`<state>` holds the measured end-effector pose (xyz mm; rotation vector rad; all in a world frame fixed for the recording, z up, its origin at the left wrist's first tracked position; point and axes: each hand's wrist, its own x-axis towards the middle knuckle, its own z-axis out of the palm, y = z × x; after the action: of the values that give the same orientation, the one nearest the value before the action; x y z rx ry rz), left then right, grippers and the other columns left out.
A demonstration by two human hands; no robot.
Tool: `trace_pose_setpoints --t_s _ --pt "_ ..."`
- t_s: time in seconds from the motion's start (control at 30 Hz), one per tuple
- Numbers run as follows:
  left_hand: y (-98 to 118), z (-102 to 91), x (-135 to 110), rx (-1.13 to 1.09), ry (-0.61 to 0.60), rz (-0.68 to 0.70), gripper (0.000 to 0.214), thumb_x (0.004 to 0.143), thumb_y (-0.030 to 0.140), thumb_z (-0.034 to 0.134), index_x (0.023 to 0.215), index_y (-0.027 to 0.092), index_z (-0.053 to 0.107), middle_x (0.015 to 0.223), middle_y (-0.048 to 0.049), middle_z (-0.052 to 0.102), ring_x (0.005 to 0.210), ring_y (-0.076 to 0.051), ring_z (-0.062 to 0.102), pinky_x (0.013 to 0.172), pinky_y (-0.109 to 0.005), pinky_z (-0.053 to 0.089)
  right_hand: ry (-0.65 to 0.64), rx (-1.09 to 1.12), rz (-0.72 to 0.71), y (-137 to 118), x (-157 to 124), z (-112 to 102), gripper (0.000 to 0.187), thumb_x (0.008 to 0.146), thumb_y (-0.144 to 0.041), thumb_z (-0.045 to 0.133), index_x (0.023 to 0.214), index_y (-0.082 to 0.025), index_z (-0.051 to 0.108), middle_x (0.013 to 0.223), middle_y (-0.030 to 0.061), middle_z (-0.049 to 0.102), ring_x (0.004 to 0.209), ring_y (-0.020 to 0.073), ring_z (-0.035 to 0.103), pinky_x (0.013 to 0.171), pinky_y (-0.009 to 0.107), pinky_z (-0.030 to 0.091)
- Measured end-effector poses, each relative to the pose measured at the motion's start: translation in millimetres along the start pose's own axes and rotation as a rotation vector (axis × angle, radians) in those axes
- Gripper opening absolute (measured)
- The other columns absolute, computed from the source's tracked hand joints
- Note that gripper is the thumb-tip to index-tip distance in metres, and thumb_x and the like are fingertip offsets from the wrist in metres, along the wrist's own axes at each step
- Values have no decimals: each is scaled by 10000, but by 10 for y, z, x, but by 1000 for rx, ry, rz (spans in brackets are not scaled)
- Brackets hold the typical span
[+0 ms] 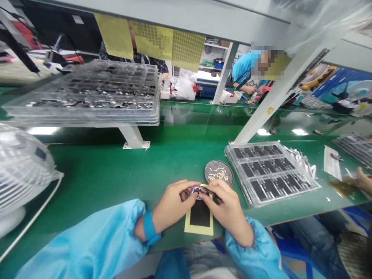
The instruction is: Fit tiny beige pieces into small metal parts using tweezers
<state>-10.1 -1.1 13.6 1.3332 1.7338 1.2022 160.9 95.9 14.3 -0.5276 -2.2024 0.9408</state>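
Observation:
My left hand point(176, 201) is closed, pinching a small purple-and-dark electronic part point(196, 190) between thumb and fingers. From the other side my right hand point(228, 205) grips the same part, its thumb close to the left thumb. A thin dark piece runs under the right fingers; whether it belongs to the part or is a separate tool I cannot tell. Beneath the hands lies a yellow sheet point(199, 230) with a black rectangle point(200, 215) on it. Just beyond my right fingers is a round grey dish point(231, 181) holding several small cream-coloured pieces point(218, 173).
To the right lies a stack of clear trays point(252, 199) with dark flat parts. A white fan point(26, 170) stands at left, below raised stacked trays point(116, 118). A slanted post point(261, 104) rises behind. Another person's hand point(365, 181) is at far right; a co-worker in blue sits opposite.

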Motion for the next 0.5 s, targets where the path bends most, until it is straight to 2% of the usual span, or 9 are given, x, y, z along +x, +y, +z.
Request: trace_pose_setpoints --t_s 0.23,0.37,0.43,0.5 --pt "-12 -25 23 49 5 28 287 893 239 585 1143 234 726 800 -5 622 665 -123 506 611 -240 399 -122 -81 28 -14 69 7 95 982 -245 569 994 -196 650 931 60 582 860 175 574 745 298 457" --pt "-12 -34 40 54 -20 24 241 900 232 579 1075 242 745 815 -5 651 704 -130 530 623 -239 392 -247 -12 88 -25 164 -89 87 984 -244 568 915 -194 587 918 38 576 856 167 568 770 286 448" --pt "-36 -38 55 52 -14 8 248 895 239 593 1095 255 738 845 -3 677 711 -131 541 629 -240 396 -206 -15 105 28 224 -173 116 995 -277 553 910 -199 570 912 37 584 861 172 572 784 289 450" --pt "-77 -44 74 62 7 -14 262 890 261 609 1124 261 726 854 2 688 679 -127 526 617 -241 390 -90 -170 147 121 284 -262 147 1011 -291 508 917 -196 569 920 54 591 870 193 578 803 315 445"
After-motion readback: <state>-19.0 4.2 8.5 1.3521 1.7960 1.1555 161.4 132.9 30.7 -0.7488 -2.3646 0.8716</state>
